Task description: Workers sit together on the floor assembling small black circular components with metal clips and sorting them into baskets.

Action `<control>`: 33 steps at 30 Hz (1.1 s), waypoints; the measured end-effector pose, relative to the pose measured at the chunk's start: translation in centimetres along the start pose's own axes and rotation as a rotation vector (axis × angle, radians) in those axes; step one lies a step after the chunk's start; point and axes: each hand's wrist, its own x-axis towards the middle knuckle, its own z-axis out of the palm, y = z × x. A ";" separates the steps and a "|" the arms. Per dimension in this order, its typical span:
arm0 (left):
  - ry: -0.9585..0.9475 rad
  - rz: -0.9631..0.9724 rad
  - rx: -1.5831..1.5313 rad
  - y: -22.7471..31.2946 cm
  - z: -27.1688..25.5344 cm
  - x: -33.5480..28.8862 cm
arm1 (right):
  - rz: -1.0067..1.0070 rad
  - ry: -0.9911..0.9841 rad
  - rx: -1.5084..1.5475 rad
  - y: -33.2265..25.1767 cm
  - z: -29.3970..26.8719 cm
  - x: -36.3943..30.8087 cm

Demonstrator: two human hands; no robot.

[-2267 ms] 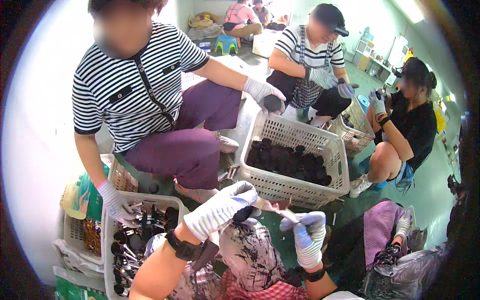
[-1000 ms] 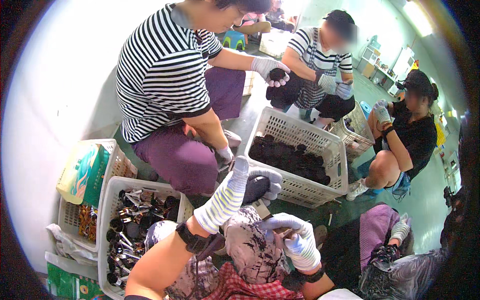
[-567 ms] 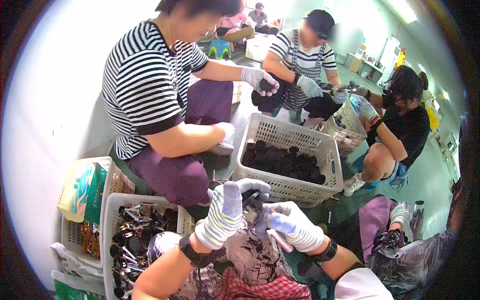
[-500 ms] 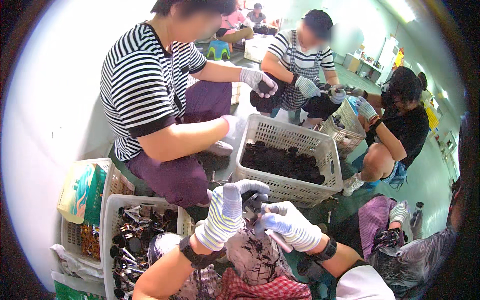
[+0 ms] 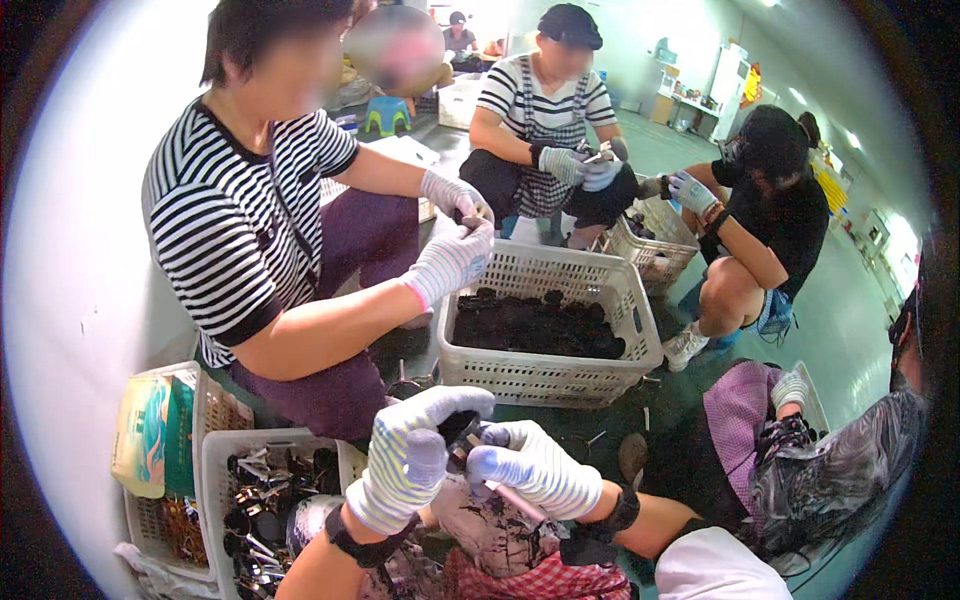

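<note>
In the middle foreground my two gloved hands meet over my lap. My left hand (image 5: 410, 460), in a striped knit glove, is closed around a small black part (image 5: 464, 440), mostly hidden by the fingers. Pressed up to that part, my right hand (image 5: 545, 470) grips a slim tool with a pale, rod-like handle (image 5: 520, 502); its working end is hidden. Beyond my hands stands a white plastic crate (image 5: 550, 365) with many black pieces (image 5: 535, 325) in it. Another white crate (image 5: 215, 500), left of my lap, contains black round heads on shiny metal stems (image 5: 262, 500).
A person in a striped shirt (image 5: 230, 220) sits close on the left, handling a small part. Two more people work around a farther crate (image 5: 660, 262). Another person's gloved hand (image 5: 790, 392) is at the right. A green and cream box (image 5: 155, 435) sits on a crate at left.
My hands have drawn closer together around the black part and sit slightly lower left. The person in stripes has brought both hands together. The view has shifted right.
</note>
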 end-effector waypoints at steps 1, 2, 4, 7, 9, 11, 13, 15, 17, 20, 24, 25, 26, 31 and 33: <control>0.012 0.069 -0.096 0.2 -0.2 0.5 | -0.095 0.001 -0.026 0.3 -0.3 -0.3; 0.049 0.108 -0.345 0.5 -0.1 0.4 | -0.183 0.126 -0.076 0.7 -0.7 -0.8; 0.112 0.005 -0.323 1.1 -0.8 0.2 | -0.394 0.280 -0.150 1.5 -1.4 -1.9; -0.409 -0.161 -0.161 1.9 -0.9 -1.1 | -0.514 0.221 0.501 2.4 -2.0 -3.3; -0.390 0.148 0.088 2.0 1.0 -2.7 | -0.684 0.139 0.326 2.5 -2.1 -3.7; -0.201 0.220 0.011 1.6 2.8 -5.1 | -0.748 -0.003 0.255 2.4 -1.9 -3.6; -0.027 0.324 -0.037 0.9 4.0 -6.7 | -0.755 -0.105 0.195 2.4 -1.1 -3.2; -0.012 0.233 0.021 0.6 3.0 -8.9 | -0.736 -0.170 0.113 2.7 0.1 -2.8; 0.110 0.095 -0.056 0.9 0.4 -10.8 | -0.714 -0.182 -0.022 3.2 1.1 -2.2; 0.451 -0.085 -0.309 1.1 -5.1 -15.2 | -0.707 0.043 -0.419 4.1 1.9 -1.1; 0.989 -0.406 -0.331 -4.4 -14.5 -21.9 | -0.651 0.183 -0.708 4.6 0.4 -0.4; 1.086 -0.517 -0.294 -6.5 -16.1 -23.3 | -0.642 0.196 -0.692 4.9 -0.1 -0.2; 1.139 -0.628 -0.289 -8.6 -17.1 -24.9 | -0.647 0.207 -0.703 5.2 -0.7 0.0; 1.155 -0.916 -0.322 -18.3 -18.7 -28.7 | -0.636 0.291 -0.720 5.4 -2.3 0.4; 1.154 -0.923 -0.340 -20.4 -18.7 -29.0 | -0.642 0.320 -0.729 5.3 -2.3 0.4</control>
